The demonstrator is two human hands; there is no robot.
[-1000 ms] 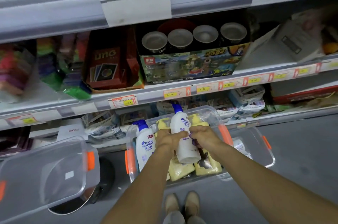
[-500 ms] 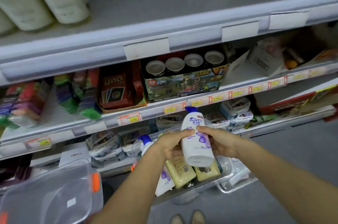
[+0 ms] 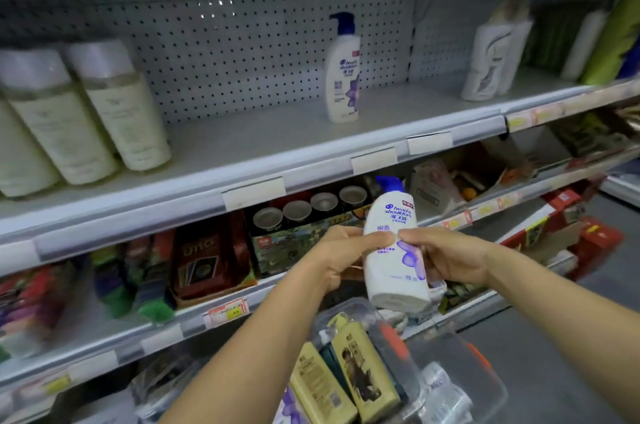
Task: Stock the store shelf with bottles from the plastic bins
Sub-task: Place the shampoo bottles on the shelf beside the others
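Shampoo bottle (image 3: 394, 250), white with a blue pump top and a purple flower on its label, sits between our two hands, pump end up, in front of the lower shelves. Our left hand (image 3: 343, 254) grips its left side with the thumb laid across the label. Our right hand (image 3: 446, 257) grips the right side with the thumb tip on the front, and the two thumbs nearly meet. We hold the bottle in the air above the clear plastic bin (image 3: 405, 371), touching neither bin nor shelf.

In the bin lie two yellow bottles (image 3: 367, 368) side by side. Higher up, the grey shelf (image 3: 277, 143) with the pegboard back carries a matching bottle (image 3: 343, 77) standing upright near its middle. It is well apart from the tall pale bottles (image 3: 104, 101) leaning at the left and the white bottle (image 3: 488, 63) at the right. On the shelf below we see a red card-game box (image 3: 204, 257). Just beside it stands a box topped with metal cups (image 3: 304, 222), right behind our left hand.
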